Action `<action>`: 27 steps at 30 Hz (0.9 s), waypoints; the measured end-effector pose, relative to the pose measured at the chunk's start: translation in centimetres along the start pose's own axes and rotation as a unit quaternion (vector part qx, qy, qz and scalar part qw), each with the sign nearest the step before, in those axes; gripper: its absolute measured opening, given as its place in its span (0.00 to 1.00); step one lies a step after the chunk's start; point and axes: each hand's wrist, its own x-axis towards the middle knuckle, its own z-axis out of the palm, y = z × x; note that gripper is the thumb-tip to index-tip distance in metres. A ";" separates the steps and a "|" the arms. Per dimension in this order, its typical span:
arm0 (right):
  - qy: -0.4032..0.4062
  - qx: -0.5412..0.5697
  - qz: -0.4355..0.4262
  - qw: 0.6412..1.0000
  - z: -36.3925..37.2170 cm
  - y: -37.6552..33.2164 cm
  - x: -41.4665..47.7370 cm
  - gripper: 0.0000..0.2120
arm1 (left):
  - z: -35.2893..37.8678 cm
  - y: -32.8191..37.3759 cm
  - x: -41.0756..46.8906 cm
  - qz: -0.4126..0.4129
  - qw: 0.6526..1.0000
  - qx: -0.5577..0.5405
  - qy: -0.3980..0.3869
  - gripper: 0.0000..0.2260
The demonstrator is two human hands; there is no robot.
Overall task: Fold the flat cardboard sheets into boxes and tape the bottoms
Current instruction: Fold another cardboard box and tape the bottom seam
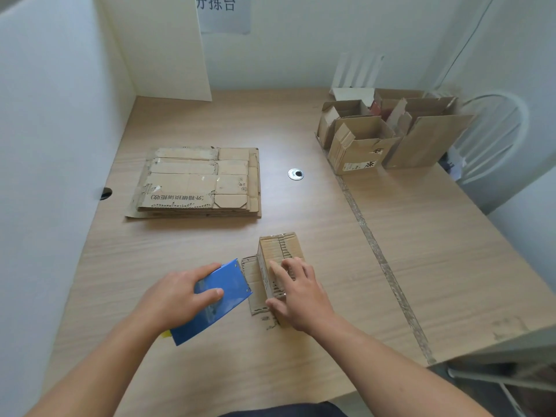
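The right hand [301,296], fingers flat on the small box [264,266] at the near middle of the table [331,230], should pin the flaps [288,245] shut (no gap), while the left hand [177,296], gripping the blue tape dispenser [225,302], runs tape squarely over them.

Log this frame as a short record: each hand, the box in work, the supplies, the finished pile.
left hand: grips blue tape dispenser, just left of the box
right hand: fingers flat on top of small box
small box: stands on table, upper flaps folded shut, one flap lying flat at its left
flat sheets: stacked, far left
finished boxes: grouped far right, tops open
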 end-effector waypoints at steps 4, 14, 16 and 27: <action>-0.048 -0.020 -0.031 0.998 -1.5 1.3 0.7 0.37 | -0.2 -0.2 0.2 0.001 1.000 -0.020 0.003 0.24; -0.013 -0.051 -0.064 0.997 -0.3 1.9 1.4 0.37 | -0.5 -0.2 0.8 0.006 0.999 -0.030 0.008 0.26; -0.045 -0.036 -0.039 0.998 -1.2 1.8 1.4 0.36 | -0.6 -0.2 0.8 0.005 1.000 -0.025 0.013 0.24; -0.082 -0.004 0.123 0.989 -2.2 -1.1 2.6 0.43 | -1.6 -1.2 0.1 0.025 0.997 -0.067 0.013 0.27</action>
